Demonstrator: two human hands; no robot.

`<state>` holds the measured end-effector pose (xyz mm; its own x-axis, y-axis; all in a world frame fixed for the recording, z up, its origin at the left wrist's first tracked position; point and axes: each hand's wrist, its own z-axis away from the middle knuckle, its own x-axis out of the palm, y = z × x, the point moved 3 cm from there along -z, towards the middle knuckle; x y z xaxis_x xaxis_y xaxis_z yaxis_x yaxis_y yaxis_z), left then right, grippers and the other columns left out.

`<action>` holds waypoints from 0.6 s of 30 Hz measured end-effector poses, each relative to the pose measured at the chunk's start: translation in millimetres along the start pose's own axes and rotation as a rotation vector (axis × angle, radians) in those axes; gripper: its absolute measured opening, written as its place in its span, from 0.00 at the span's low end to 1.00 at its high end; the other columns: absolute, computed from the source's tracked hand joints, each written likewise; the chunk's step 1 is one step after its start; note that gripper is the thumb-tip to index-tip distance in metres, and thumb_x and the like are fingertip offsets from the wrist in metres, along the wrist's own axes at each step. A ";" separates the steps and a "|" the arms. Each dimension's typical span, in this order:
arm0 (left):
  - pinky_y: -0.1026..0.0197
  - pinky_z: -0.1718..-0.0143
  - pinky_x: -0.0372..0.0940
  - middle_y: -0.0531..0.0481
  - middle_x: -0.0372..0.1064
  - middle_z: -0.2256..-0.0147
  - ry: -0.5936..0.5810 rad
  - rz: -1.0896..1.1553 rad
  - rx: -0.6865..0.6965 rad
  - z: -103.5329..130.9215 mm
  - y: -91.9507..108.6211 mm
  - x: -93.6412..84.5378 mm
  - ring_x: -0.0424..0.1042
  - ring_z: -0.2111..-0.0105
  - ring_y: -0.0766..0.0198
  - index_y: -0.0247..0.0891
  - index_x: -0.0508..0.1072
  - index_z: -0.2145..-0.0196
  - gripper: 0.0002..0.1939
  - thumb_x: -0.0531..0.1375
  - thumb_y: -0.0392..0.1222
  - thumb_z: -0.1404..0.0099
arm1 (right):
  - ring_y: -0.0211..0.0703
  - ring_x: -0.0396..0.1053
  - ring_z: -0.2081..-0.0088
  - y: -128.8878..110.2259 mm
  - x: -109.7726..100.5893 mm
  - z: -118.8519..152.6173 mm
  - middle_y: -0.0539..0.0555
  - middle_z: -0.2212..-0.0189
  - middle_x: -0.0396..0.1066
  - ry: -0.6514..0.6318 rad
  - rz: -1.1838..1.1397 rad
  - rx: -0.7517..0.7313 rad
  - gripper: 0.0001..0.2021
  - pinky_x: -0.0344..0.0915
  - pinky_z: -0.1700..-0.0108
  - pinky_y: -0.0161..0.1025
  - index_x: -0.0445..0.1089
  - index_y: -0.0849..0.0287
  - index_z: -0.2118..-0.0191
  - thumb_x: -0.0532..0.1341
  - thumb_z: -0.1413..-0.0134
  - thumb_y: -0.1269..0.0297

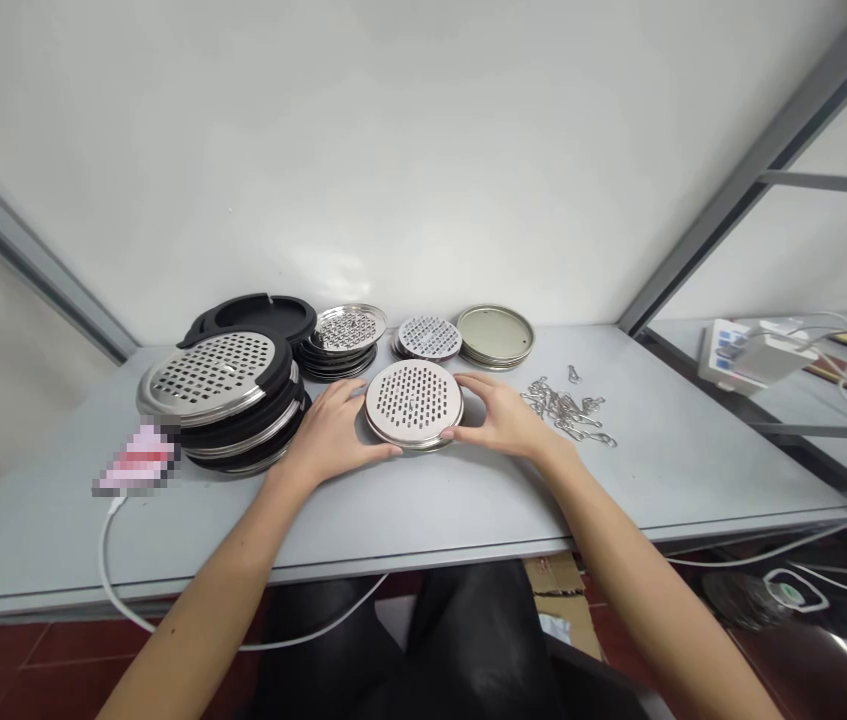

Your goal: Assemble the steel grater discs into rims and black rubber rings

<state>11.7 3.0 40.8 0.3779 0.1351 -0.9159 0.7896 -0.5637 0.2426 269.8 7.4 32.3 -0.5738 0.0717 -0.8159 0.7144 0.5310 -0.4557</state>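
Note:
A round metal disc with rows of slots (414, 402) lies flat near the middle of the table, with at least one more rim showing beneath it. My left hand (337, 432) is beside its left edge, thumb and fingers spread apart. On the right edge rests my right hand (499, 415), its thumb on the front rim and its fingers behind, around the disc. Behind are a smaller slotted disc stack (429, 338), a grater-like disc stack (350, 328) and a stack of plain greenish lids (496, 335).
At the left stands a tall stack of slotted discs with black rings (217, 375), with a black ring-shaped part (265, 315) behind. Small metal clips (565, 410) lie at the right. A white cable (104, 560) crosses the front edge (468, 552).

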 end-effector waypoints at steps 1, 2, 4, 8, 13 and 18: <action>0.45 0.39 0.57 0.38 0.64 0.43 -0.015 -0.002 -0.001 0.0 -0.3 0.4 0.59 0.40 0.44 0.37 0.73 0.49 0.38 0.67 0.65 0.51 | 0.61 0.70 0.49 -1.1 0.0 -0.2 0.63 0.47 0.71 -0.012 0.013 -0.004 0.39 0.66 0.48 0.52 0.66 0.60 0.43 0.67 0.56 0.40; 0.44 0.39 0.57 0.38 0.63 0.42 -0.027 -0.002 -0.005 0.0 -0.7 1.0 0.59 0.40 0.44 0.37 0.73 0.49 0.38 0.67 0.65 0.51 | 0.61 0.70 0.50 -2.1 0.2 -0.4 0.63 0.49 0.71 -0.025 0.027 -0.009 0.38 0.67 0.49 0.51 0.67 0.61 0.44 0.66 0.56 0.39; 0.44 0.39 0.57 0.38 0.62 0.41 -0.045 0.006 -0.019 0.0 -2.0 2.7 0.58 0.40 0.43 0.37 0.73 0.49 0.39 0.67 0.66 0.51 | 0.60 0.71 0.52 -3.6 0.8 -1.0 0.64 0.51 0.73 -0.056 0.061 -0.013 0.36 0.67 0.51 0.50 0.68 0.62 0.47 0.65 0.55 0.39; 0.44 0.38 0.56 0.38 0.60 0.40 -0.072 0.029 -0.050 -0.3 -4.6 8.2 0.57 0.39 0.44 0.36 0.70 0.45 0.41 0.66 0.66 0.50 | 0.59 0.72 0.55 -3.3 2.7 -2.1 0.64 0.55 0.74 -0.100 0.108 -0.001 0.34 0.67 0.55 0.47 0.71 0.63 0.51 0.64 0.55 0.38; 0.45 0.37 0.54 0.37 0.58 0.38 -0.121 0.031 -0.078 -0.4 -7.3 17.9 0.55 0.37 0.43 0.36 0.67 0.42 0.44 0.64 0.67 0.48 | 0.57 0.72 0.57 -0.1 2.9 -2.2 0.64 0.57 0.74 -0.117 0.115 0.013 0.31 0.66 0.58 0.45 0.71 0.63 0.53 0.64 0.53 0.39; 0.45 0.36 0.53 0.36 0.57 0.38 -0.128 0.028 -0.065 0.5 -7.7 25.1 0.55 0.37 0.43 0.33 0.65 0.40 0.45 0.63 0.66 0.46 | 0.57 0.71 0.58 2.2 2.7 -1.4 0.63 0.58 0.75 -0.121 0.142 0.018 0.31 0.65 0.58 0.45 0.72 0.62 0.55 0.64 0.54 0.38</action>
<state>14.9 10.4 15.8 0.3388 0.0124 -0.9408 0.8106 -0.5114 0.2852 269.3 10.0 29.5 -0.4149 0.0419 -0.9089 0.7924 0.5075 -0.3383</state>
